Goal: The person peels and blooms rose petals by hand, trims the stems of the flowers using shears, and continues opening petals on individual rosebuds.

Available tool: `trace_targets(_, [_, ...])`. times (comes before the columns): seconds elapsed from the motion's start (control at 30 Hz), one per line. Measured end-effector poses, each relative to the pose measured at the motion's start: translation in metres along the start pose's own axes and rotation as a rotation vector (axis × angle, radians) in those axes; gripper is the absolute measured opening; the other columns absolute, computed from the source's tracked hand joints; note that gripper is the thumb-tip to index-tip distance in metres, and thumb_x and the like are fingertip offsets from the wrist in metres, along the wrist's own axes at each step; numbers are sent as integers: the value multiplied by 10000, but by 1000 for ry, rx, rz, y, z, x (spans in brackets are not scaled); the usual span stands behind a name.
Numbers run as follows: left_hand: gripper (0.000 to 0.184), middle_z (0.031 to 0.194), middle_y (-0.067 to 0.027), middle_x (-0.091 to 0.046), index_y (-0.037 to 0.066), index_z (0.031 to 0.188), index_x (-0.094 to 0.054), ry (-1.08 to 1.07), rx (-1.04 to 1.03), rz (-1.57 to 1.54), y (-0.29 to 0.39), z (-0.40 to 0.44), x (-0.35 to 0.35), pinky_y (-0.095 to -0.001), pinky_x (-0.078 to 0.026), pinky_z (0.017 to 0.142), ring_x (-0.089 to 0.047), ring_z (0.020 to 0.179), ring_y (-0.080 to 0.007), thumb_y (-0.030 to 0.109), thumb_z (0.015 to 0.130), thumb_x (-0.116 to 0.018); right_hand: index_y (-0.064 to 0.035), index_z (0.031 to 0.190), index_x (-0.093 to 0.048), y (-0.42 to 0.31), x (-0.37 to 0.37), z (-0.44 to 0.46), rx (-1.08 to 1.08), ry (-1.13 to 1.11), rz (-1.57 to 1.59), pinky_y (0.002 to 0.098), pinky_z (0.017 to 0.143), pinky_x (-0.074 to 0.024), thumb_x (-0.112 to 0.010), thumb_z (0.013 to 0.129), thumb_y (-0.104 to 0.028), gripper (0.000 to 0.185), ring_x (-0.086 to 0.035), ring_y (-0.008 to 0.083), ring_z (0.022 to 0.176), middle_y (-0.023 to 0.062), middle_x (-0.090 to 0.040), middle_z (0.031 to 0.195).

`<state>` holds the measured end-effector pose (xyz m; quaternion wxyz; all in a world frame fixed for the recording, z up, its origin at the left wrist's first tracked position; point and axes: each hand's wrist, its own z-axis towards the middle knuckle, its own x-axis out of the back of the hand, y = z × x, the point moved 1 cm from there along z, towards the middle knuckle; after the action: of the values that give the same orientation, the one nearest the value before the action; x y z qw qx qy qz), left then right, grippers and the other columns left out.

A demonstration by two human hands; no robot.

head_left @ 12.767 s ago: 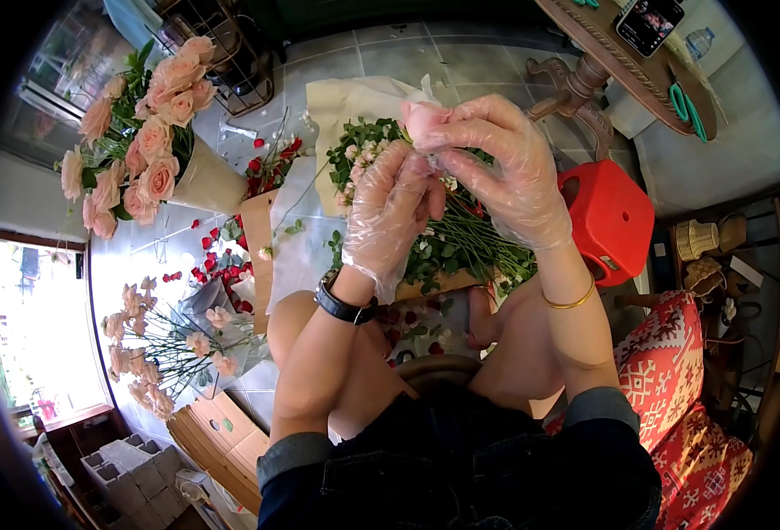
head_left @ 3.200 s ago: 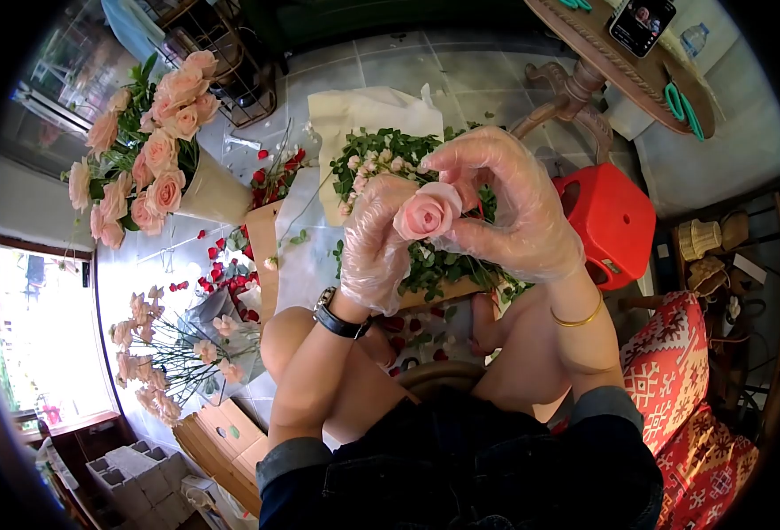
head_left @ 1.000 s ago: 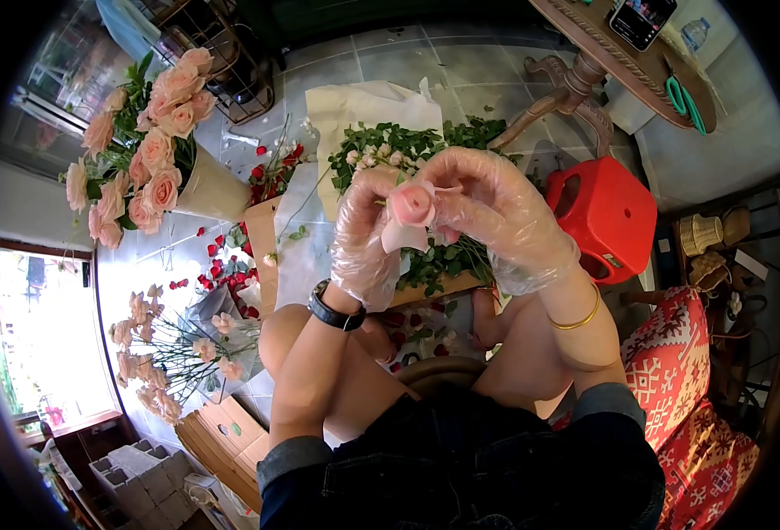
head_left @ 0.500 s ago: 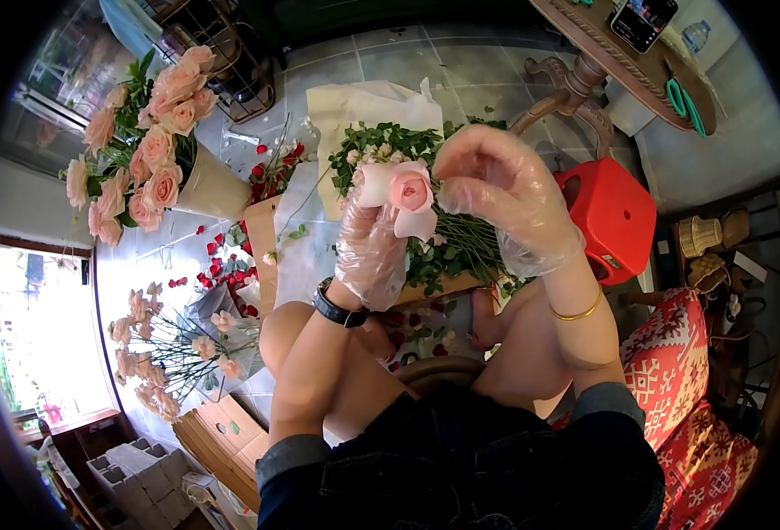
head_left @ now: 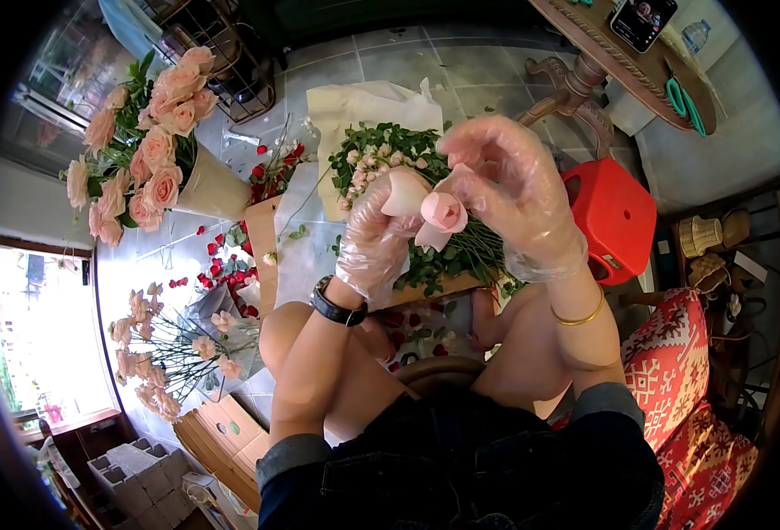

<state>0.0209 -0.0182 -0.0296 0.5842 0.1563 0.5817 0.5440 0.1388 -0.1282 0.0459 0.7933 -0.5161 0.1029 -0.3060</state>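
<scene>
A pink rose (head_left: 444,213) faces up between my two hands, its outer petals folded outward around a tight centre. My left hand (head_left: 379,234), in a clear plastic glove, is closed round the base of the rose, beneath a petal bent back to the left. My right hand (head_left: 518,194), gloved too, has its thumb and forefinger at the petal on the rose's upper right. Below them lies a bundle of green leafy stems (head_left: 471,249) with small pale pink roses (head_left: 377,162) on paper (head_left: 337,110).
Pink roses (head_left: 156,146) stand in a tall vase (head_left: 215,187) at the upper left. Cut roses (head_left: 147,353) and red petals (head_left: 222,256) lie on the left. A red stool (head_left: 624,216) is on the right, below a table (head_left: 615,57) with green scissors (head_left: 684,106).
The rose has shifted right and slightly down, turning in my left hand. My right hand, apart from the petals half a second ago, is now at one of them.
</scene>
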Motion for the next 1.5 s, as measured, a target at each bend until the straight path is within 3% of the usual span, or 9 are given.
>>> trace_targets(0.3, [339, 1057, -24, -500, 33, 1108, -512, -16, 25, 59, 4, -1, 3, -285, -399, 846, -483, 962, -124, 181, 824, -622, 5, 790, -571, -6, 4, -1, -442, -287, 344, 204, 621, -404, -601, 783, -109, 118, -489, 71, 716, 11, -512, 799])
trace_targets(0.4, [325, 1098, -29, -487, 42, 1129, -500, -96, 17, 67, 8, -1, 4, -290, -395, 865, -480, 988, -133, 156, 840, -595, -13, 857, -592, 4, 5, 0, -357, -357, 375, 189, 556, -394, -619, 823, -181, 173, -484, 51, 630, -9, -539, 710])
trace_targets(0.47, [315, 1105, -28, -488, 49, 1135, -497, -19, 268, -193, 14, -3, 1, -299, -394, 882, -483, 1002, -141, 136, 845, -582, -12, 859, -594, 7, 2, 0, -415, -343, 420, 194, 551, -396, -612, 829, -203, 194, -482, 58, 613, -9, -539, 701])
trace_targets(0.7, [322, 1114, -40, -494, 58, 1128, -494, 24, 235, -208, 15, -4, -4, -316, -409, 892, -495, 1014, -157, 101, 826, -594, 14, 902, -584, 4, -8, -3, -571, -32, 573, 190, 560, -355, -497, 875, -351, 376, -454, 67, 641, -4, -499, 716])
trace_targets(0.77, [314, 1072, -43, -510, 64, 1112, -497, -54, -91, -91, 7, -4, 2, -312, -421, 882, -507, 988, -160, 46, 812, -588, 9, 927, -579, 3, -6, 1, -429, -2, 487, 183, 564, -365, -478, 888, -349, 374, -472, 74, 642, 2, -497, 726])
trace_targets(0.93, [342, 1063, -43, -488, 106, 1105, -510, -50, -95, -257, 4, 5, 10, -291, -435, 853, -499, 975, -160, -18, 792, -570, -7, 1023, -536, 0, -7, 1, -91, -81, 466, 182, 640, -401, -632, 810, -183, 293, -470, 65, 659, 1, -472, 832])
trace_targets(1.0, [367, 1068, -43, -479, 121, 1110, -512, -96, -80, -334, 3, 6, 11, -285, -438, 846, -494, 974, -160, -38, 785, -568, -15, 1035, -532, -5, -7, 0, -92, -97, 442, 189, 656, -407, -658, 782, -142, 310, -470, 65, 675, 1, -469, 851])
trace_targets(1.07, [405, 1098, -47, -461, 129, 1109, -520, -31, -300, 83, 3, 5, 9, -285, -437, 844, -484, 987, -163, -87, 768, -557, -24, 1047, -528, -4, -5, -1, -95, -112, 417, 196, 672, -413, -685, 754, -100, 341, -469, 66, 692, 1, -466, 870])
trace_targets(1.5, [498, 1225, -66, -462, 92, 1209, -459, -170, -318, 97, 3, 5, 16, -337, -381, 958, -461, 1121, -199, 51, 754, -658, -38, 938, -567, -4, 5, 2, -12, -125, -60, 212, 630, -421, -636, 759, -84, 197, -517, 89, 729, 17, -550, 818])
